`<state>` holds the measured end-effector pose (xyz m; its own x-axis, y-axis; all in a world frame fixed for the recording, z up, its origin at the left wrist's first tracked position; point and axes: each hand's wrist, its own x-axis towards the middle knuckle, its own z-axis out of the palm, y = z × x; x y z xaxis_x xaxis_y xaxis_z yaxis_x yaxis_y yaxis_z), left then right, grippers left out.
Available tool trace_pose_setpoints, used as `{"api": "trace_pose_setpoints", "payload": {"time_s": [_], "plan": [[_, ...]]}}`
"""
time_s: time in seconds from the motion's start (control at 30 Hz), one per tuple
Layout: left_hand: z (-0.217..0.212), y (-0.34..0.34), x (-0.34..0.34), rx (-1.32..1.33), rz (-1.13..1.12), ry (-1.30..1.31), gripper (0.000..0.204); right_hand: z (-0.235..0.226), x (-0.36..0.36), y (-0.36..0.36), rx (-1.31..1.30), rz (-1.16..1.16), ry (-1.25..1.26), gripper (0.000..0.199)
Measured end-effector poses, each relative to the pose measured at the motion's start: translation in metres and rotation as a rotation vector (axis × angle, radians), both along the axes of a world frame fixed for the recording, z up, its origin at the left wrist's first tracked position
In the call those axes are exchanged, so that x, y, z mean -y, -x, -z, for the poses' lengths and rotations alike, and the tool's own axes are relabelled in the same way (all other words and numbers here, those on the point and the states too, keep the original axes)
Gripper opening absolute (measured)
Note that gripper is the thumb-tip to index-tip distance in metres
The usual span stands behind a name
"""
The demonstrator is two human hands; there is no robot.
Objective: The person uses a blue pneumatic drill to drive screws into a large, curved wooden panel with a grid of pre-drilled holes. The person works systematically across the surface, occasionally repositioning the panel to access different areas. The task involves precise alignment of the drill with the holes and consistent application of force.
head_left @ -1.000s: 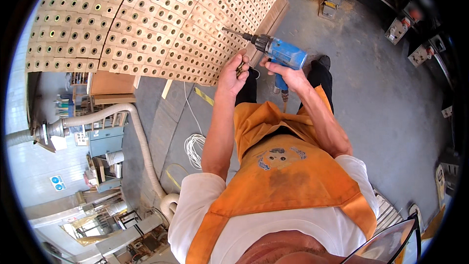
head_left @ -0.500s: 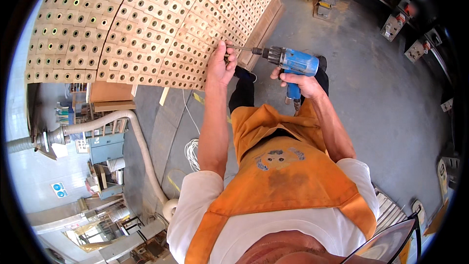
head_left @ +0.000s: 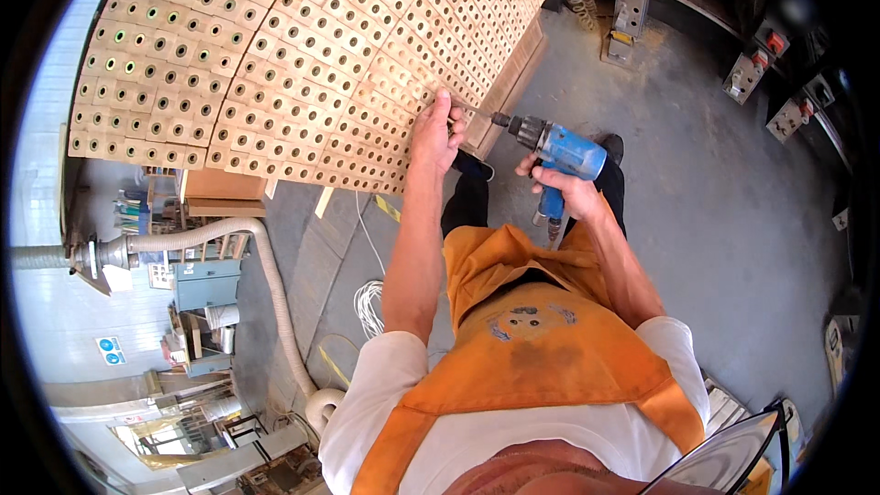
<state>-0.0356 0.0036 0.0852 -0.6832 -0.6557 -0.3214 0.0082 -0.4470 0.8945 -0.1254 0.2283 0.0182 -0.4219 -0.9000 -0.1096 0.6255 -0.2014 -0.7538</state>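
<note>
Blue drill point(head_left: 575, 155) in right hand point(head_left: 570, 188); left hand point(head_left: 434, 139) beside bit point(head_left: 474, 110).

Bright wall point(head_left: 73, 325) at left, dimmer upper right, perhaps blurred, edges fisheye-bent

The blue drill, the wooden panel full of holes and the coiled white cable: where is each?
Blue drill point(head_left: 572, 153): head view, on its body.
Wooden panel point(head_left: 316, 60): head view, on its holed face.
White cable point(head_left: 368, 305): head view, on its coiled loops.
</note>
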Motion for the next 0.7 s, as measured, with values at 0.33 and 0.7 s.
{"api": "trace_pose_setpoints", "payload": {"time_s": [0.33, 0.7], "plan": [[0.009, 0.010, 0.001, -0.283, -0.090, -0.124, 0.025, -0.009, 0.034, -0.008, 0.014, 0.112, -0.049, 0.023], [0.058, -0.032, -0.037, -0.185, 0.156, -0.474, 0.026, -0.024, 0.036, 0.005, -0.167, 0.106, -0.066, 0.022]]}}
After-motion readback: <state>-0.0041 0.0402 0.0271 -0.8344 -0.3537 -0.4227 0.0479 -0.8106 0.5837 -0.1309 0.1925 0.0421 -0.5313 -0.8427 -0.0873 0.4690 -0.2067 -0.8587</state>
